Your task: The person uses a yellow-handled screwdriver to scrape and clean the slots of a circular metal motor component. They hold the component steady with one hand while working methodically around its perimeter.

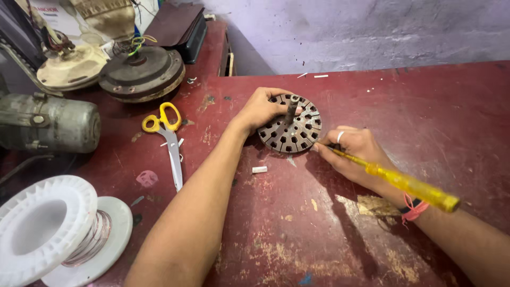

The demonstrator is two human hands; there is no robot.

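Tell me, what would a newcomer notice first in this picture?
In the middle of the red table, the left hand holds a round slotted metal core, while the right hand pokes its edge with a yellow-handled screwdriver. Yellow-handled scissors lie further left, and a white wire spool lies in the lower left corner.

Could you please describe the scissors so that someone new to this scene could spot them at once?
Start at the worn red table and look left of the person's left forearm. The scissors lie flat there, below the round dark motor housing. Their bright yellow handles set them apart.
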